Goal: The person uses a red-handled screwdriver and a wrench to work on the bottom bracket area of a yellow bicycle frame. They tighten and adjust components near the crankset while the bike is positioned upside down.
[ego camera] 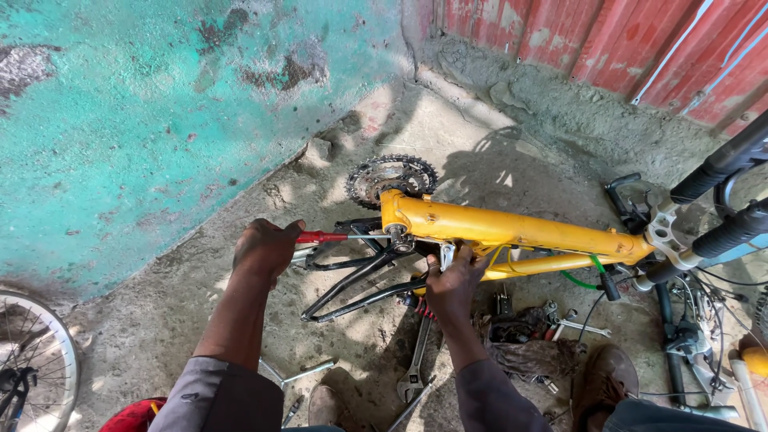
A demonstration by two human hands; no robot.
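We look down on a yellow bicycle frame lying on its side on the concrete floor, its long tube running away to the right of both our hands toward the fork and black suspension legs. Our left hand is closed in a fist around the red handle of a screwdriver-like tool. From that grip the tool's shaft lies almost level and points right, its tip reaching the bottom bracket area at the near end of the yellow tube. So the part being worked on sits just to the right of the left grip, in line with the tool's long axis.

Our right hand is clamped on the underside of the frame, fingers curled up over the lower yellow tube just right of the bracket. It is the nearer hand to the bracket, which sits up and to the left of that grip; the left hand is a tool's length off.

Beyond the bracket, farther from both grips, lies the toothed chainring set. Below the right grip an adjustable wrench lies on the floor, with a heap of small tools and parts on a rag just right of it. A spoked wheel shows well to the left of the left grip.
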